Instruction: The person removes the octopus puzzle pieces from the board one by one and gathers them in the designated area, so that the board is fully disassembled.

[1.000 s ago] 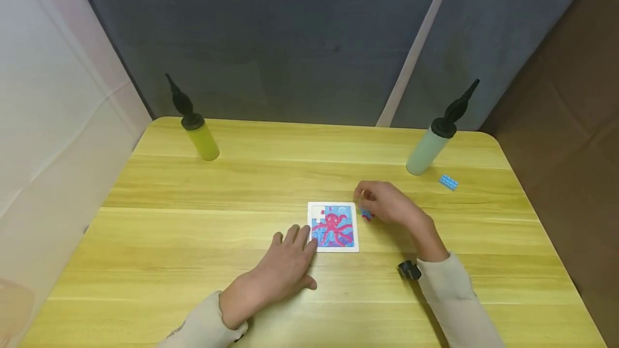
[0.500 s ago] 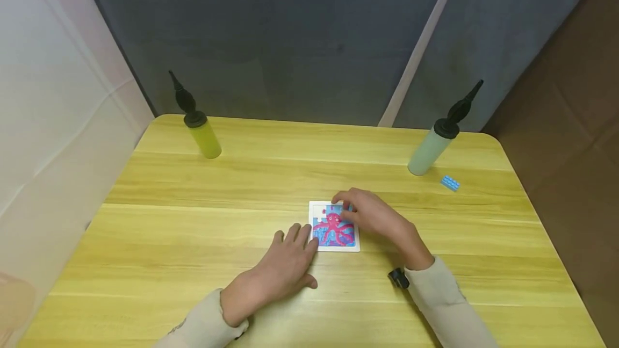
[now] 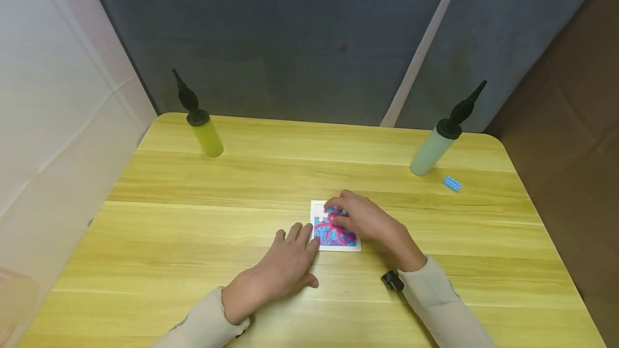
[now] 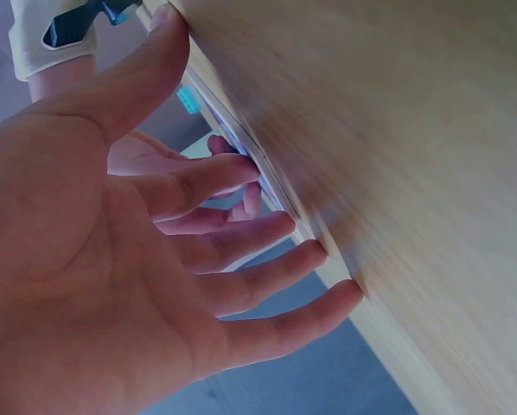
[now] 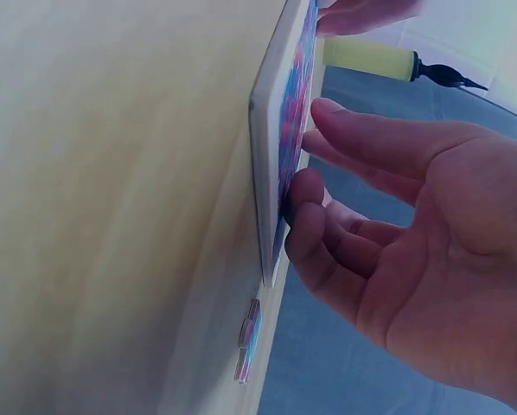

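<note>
A jigsaw puzzle (image 3: 333, 235) of a pink octopus on blue lies in a white square frame on the table, with a white gap at its upper left. My left hand (image 3: 282, 262) lies flat with fingers spread, its fingertips at the frame's left edge. From the right, my right hand (image 3: 365, 216) reaches over the puzzle, its thumb and forefinger low around the top middle piece beside the gap. I cannot tell whether that piece is pinched. In the right wrist view a loose puzzle piece (image 5: 248, 341) lies on the table beside the frame; the right hand hides it from the head camera.
A yellow hand pump (image 3: 208, 138) stands at the back left of the wooden table (image 3: 193, 192), and a pale green hand pump (image 3: 429, 152) at the back right. Near the green pump is a light blue toy brick (image 3: 452, 184). Dark cloth hangs behind the table.
My right hand has moved left from the loose piece beside the frame to over the puzzle's upper part. The left hand has stayed at the frame's left edge.
</note>
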`<state>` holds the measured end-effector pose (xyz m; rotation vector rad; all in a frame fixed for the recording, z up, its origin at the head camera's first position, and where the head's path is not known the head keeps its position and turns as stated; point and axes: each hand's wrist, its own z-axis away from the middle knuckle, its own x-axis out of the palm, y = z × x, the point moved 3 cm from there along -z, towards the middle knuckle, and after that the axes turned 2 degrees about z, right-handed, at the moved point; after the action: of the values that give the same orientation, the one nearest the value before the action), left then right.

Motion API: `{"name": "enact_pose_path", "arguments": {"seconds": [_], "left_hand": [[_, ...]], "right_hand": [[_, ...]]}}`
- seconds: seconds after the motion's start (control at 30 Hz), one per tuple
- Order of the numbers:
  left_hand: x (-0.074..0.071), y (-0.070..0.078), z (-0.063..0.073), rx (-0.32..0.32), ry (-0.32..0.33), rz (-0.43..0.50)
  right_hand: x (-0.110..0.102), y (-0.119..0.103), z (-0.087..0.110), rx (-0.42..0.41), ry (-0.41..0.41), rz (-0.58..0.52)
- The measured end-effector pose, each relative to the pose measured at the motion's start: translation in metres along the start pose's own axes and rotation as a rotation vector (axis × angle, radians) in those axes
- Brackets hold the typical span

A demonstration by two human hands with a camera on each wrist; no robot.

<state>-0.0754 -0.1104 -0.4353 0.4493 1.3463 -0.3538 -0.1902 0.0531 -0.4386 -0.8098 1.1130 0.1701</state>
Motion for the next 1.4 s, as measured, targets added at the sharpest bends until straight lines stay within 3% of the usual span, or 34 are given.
{"name": "enact_pose_path", "arguments": {"seconds": [0.17,0.43,0.63,0.87,1.4], "left_hand": [[-0.003,0.000,-0.003,-0.001,0.015,-0.004],[0.001,0.002,0.002,-0.009,0.014,0.023],[0.002,0.001,0.006,-0.013,0.018,0.017],[0.003,0.001,0.001,0.004,0.046,-0.009],[0.002,0.000,0.000,-0.008,0.015,-0.016]], "right_hand": [[-0.002,0.001,-0.002,-0.001,0.010,0.005],[0.005,0.000,0.000,0.006,0.018,-0.055],[0.010,-0.003,-0.002,0.019,0.027,-0.038],[0.006,-0.001,0.000,0.039,0.029,-0.051],[0.001,-0.004,-0.001,0.025,0.104,-0.011]]}}
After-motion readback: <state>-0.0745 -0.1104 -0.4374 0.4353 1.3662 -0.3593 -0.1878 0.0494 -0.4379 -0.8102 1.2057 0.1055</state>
